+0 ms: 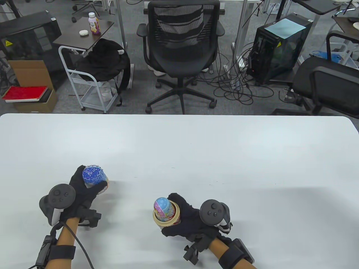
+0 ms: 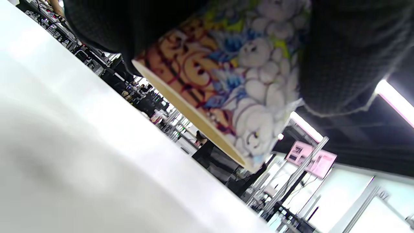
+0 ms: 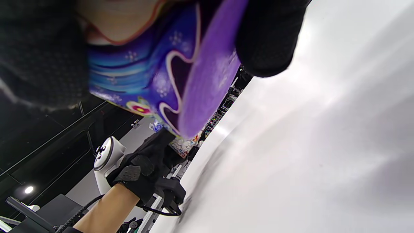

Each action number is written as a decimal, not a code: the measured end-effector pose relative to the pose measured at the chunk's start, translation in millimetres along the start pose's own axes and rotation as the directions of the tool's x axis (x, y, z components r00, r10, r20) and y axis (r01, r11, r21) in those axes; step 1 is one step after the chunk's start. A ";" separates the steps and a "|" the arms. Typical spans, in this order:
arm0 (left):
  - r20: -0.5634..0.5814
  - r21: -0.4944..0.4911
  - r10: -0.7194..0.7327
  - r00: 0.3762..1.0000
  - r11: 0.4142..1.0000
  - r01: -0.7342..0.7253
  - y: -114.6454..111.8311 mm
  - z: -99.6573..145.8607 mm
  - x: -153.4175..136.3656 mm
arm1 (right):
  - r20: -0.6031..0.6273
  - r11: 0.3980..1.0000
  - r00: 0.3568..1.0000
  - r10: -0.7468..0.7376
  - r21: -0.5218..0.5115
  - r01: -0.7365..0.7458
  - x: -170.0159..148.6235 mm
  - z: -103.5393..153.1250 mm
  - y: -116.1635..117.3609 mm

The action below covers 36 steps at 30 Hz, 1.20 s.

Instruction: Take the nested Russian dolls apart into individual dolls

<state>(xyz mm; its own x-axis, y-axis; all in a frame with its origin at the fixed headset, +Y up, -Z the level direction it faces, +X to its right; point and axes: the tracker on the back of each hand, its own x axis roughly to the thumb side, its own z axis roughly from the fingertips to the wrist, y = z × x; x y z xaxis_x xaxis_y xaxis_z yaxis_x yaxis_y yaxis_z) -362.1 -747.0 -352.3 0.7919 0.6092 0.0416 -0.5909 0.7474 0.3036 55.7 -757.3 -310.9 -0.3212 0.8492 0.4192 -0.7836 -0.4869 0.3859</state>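
Right hand is gripping the lower shell, inner doll standing upright inside; left hand is clutching the removed top half, well apart.

A white table fills the lower frame. Behind it, on grey carpet, a black mesh chair stands at top centre, a white cart at upper left, a PC tower and cables at upper right.
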 end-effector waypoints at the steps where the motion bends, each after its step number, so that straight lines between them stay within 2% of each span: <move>1: -0.015 -0.010 0.004 1.000 1.000 -0.004 -1.2 -0.6 -0.4 | 0.001 1.000 1.000 -0.001 -0.002 0.001 0.3 0.3 -0.2; 4: -0.016 -0.044 -0.013 1.000 0.999 0.012 -2.6 -0.5 1.7 | 0.006 1.000 1.000 -0.001 -0.006 0.001 0.5 0.5 -0.4; 7: -0.054 -0.140 -0.095 0.994 0.986 0.086 -7.7 -0.3 1.2 | 0.000 1.000 1.000 0.001 0.004 -0.001 -0.3 -0.3 0.2; 9: -0.075 -0.180 -0.102 0.992 0.980 0.087 -9.6 0.7 -0.5 | 0.003 1.000 1.000 0.003 0.003 -0.003 0.1 0.0 0.2; 12: -0.063 -0.252 -0.150 0.987 0.959 0.130 -10.7 1.7 -1.0 | 0.013 1.000 1.000 0.008 -0.001 -0.008 1.4 0.5 0.5; 14: -0.067 -0.248 -0.144 0.987 0.961 0.124 -10.9 1.5 -1.3 | 0.007 1.000 1.000 0.010 0.008 -0.010 0.6 -0.4 1.4; 17: -0.101 -0.292 -0.155 0.983 0.949 0.120 -10.4 3.5 -3.2 | 0.002 1.000 1.000 0.008 0.012 -0.008 0.2 -0.7 1.6; 19: -0.091 -0.279 -0.171 0.981 0.950 0.140 -5.1 4.8 -1.4 | 0.009 1.000 1.000 0.006 0.001 -0.006 1.0 -0.1 1.1; 22: 0.033 -0.159 -0.154 0.988 0.975 0.157 13.0 7.1 16.3 | 0.007 1.000 1.000 0.004 0.004 -0.004 1.4 -1.2 1.1; 23: 0.134 -0.084 -0.130 0.982 0.986 0.142 18.2 9.3 29.1 | -0.005 1.000 1.000 0.007 0.008 -0.007 1.0 -2.5 1.9; 25: 0.307 -0.028 -0.082 0.948 0.995 0.095 22.9 15.7 57.8 | -0.017 1.000 1.000 0.018 0.013 -0.018 0.9 -5.2 4.6; 26: 0.372 -0.052 -0.015 0.928 0.998 0.037 21.2 19.1 71.2 | -0.018 1.000 1.000 0.026 0.019 -0.025 1.5 -5.6 5.4; 28: 0.450 -0.187 0.205 0.869 0.973 -0.132 8.1 28.1 99.0 | -0.008 0.999 0.999 0.042 0.025 -0.041 3.9 -5.7 7.8; 30: 0.447 -0.352 0.392 0.804 0.903 -0.244 -7.2 36.7 119.1 | -0.007 0.999 0.999 0.039 0.031 -0.039 4.9 -5.6 9.6; 31: 0.424 -0.444 0.485 0.765 0.847 -0.291 -16.9 42.4 130.2 | -0.008 0.999 0.999 0.040 0.032 -0.039 5.2 -5.6 10.3; 33: 0.420 -0.527 0.530 0.737 0.803 -0.276 -31.0 52.5 144.4 | -0.010 0.998 0.999 0.051 0.040 -0.050 5.8 -6.5 11.8; 36: 0.499 -0.490 0.442 0.745 0.854 -0.178 -43.4 66.8 159.6 | -0.009 0.996 0.998 0.067 0.055 -0.066 6.7 -7.1 14.3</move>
<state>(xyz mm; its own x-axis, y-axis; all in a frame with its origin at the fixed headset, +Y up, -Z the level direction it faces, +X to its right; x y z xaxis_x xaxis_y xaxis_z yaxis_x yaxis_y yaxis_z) -199.8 -700.0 -295.2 0.4060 0.6522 0.6402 -0.7209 0.6590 -0.2143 38.5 -757.2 -308.4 -0.3774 0.8166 0.4368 -0.7301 -0.5525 0.4020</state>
